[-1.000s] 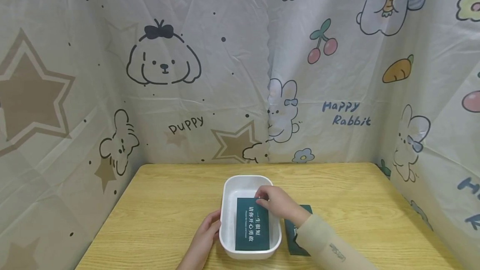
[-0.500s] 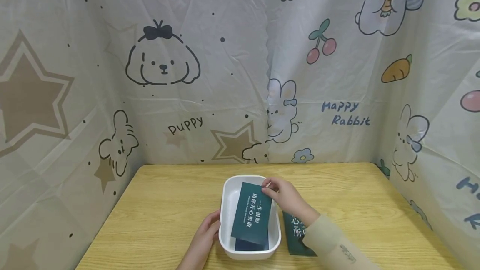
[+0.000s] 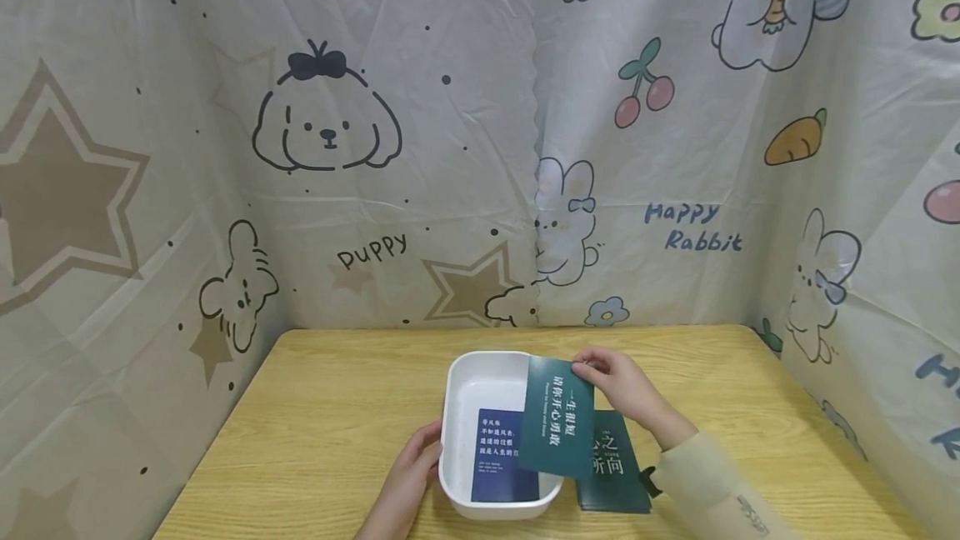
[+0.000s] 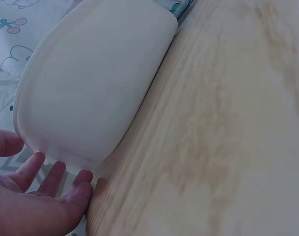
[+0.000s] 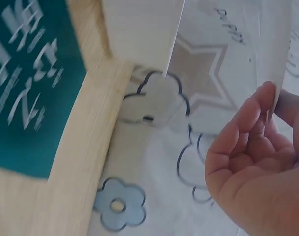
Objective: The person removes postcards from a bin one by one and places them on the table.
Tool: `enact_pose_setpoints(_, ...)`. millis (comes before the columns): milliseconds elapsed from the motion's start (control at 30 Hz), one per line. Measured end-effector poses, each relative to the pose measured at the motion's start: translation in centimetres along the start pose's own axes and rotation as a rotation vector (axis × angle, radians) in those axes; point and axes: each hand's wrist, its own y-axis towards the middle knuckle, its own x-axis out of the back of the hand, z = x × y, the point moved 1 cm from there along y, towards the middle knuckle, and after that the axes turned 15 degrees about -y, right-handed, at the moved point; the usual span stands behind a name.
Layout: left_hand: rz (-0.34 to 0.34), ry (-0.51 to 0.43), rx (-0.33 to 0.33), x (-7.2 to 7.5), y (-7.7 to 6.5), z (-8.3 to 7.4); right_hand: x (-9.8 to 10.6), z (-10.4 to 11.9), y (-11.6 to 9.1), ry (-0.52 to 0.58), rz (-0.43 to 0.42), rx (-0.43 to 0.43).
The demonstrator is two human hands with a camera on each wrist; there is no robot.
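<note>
My right hand (image 3: 621,383) pinches a dark green card (image 3: 558,423) with white lettering by its far right corner. The card hangs over the right rim of a white plastic tray (image 3: 480,382). Inside the tray lies a dark blue card (image 3: 498,473) with white text, its right side partly covered by the green one. My left hand (image 3: 405,473) touches the tray's left side. In the left wrist view, its fingers (image 4: 53,177) rest against the tray wall, only loosely bent. The right wrist view has the held card (image 5: 274,44) edge-on between thumb and fingers.
Another green card or stack of cards (image 3: 615,486) with white lettering lies on the wooden table (image 3: 337,423) right of the tray, partly beneath the held card. A patterned cloth (image 3: 450,148) with cartoon prints surrounds the table's back and sides.
My right hand has lifted the green card from the tray and carried it right, uncovering the blue card below. My left hand and the tray have stayed in place.
</note>
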Motion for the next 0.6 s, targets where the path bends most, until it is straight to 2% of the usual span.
enact_pose_setpoints(267, -0.017, 0.009, 0.013, 0.0, 0.0, 0.0, 1.8, -2.9, -1.1, -0.014, 0.011, 0.033)
enact_pose_setpoints(400, -0.023, 0.011, 0.02, 0.0, 0.1, 0.0, 2.0, -4.5, -1.2, -0.004, 0.045, 0.05)
enact_pose_setpoints(600, -0.026, 0.013, 0.015, -0.1, 0.1, 0.0, 1.7, -6.3, -1.4, -0.026, 0.095, 0.03)
